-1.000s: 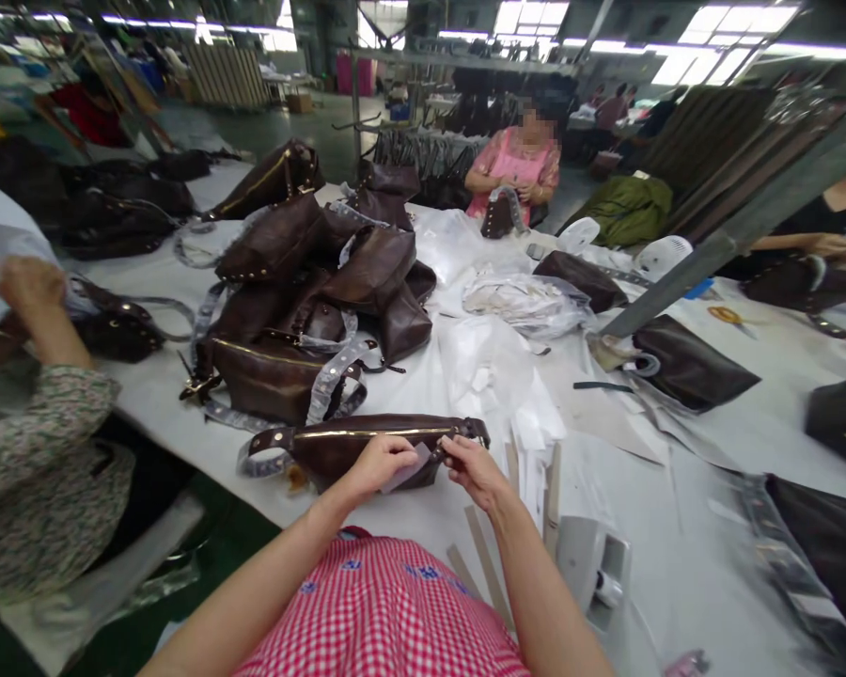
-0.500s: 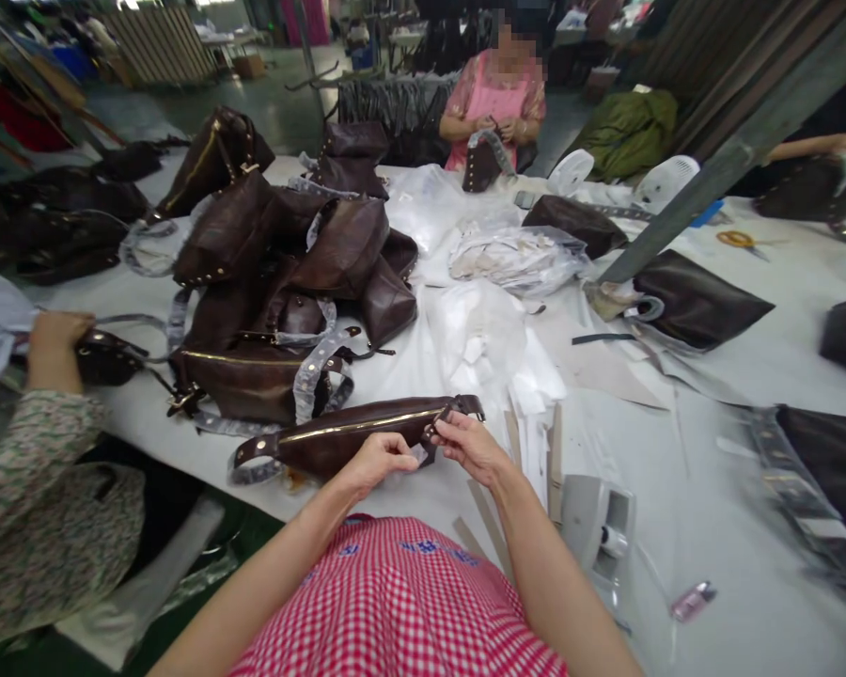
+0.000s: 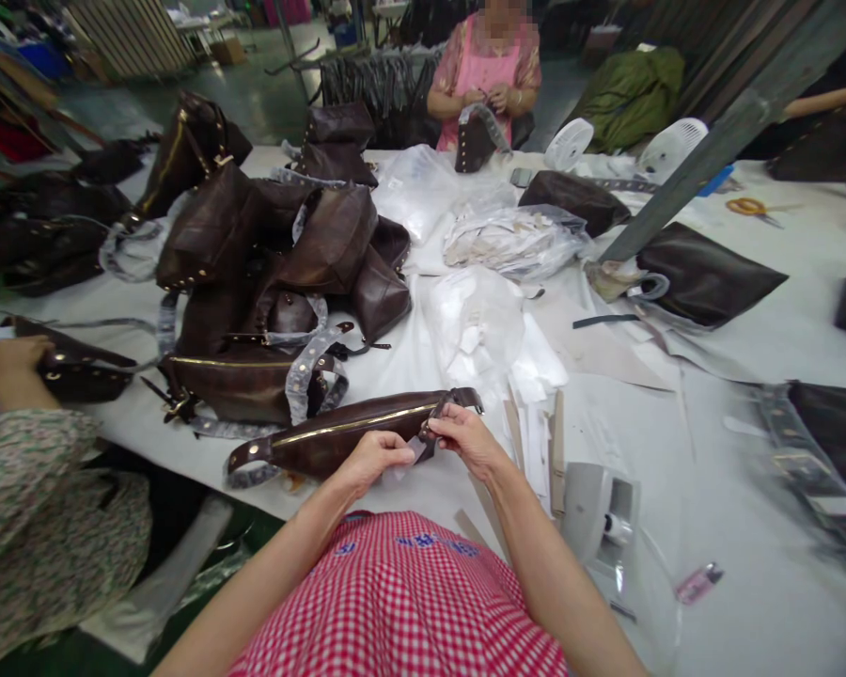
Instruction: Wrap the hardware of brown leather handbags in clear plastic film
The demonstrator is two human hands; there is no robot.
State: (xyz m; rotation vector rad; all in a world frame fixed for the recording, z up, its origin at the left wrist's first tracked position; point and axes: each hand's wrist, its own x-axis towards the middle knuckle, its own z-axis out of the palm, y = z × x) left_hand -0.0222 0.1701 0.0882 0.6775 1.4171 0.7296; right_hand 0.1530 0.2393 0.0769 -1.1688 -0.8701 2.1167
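Note:
A dark brown leather bag (image 3: pixel 324 442) with a gold zip lies flat on the white table right in front of me. My left hand (image 3: pixel 373 458) is closed on a small pale slip of paper at the bag's right end. My right hand (image 3: pixel 462 434) pinches the zip pull or strap end of the same bag, close to a metal buckle. The two hands almost touch.
A heap of brown bags (image 3: pixel 274 273) with wrapped straps lies behind. White paper and plastic sheets (image 3: pixel 493 329) spread in the middle. A small white fan (image 3: pixel 599 517) stands at my right. One person (image 3: pixel 14 376) works at my left, another (image 3: pixel 490 66) across the table.
The view has tilted down a little. My hands have stayed at the bag's right end, and my left hand has drawn the paper slip closer to the zip pull.

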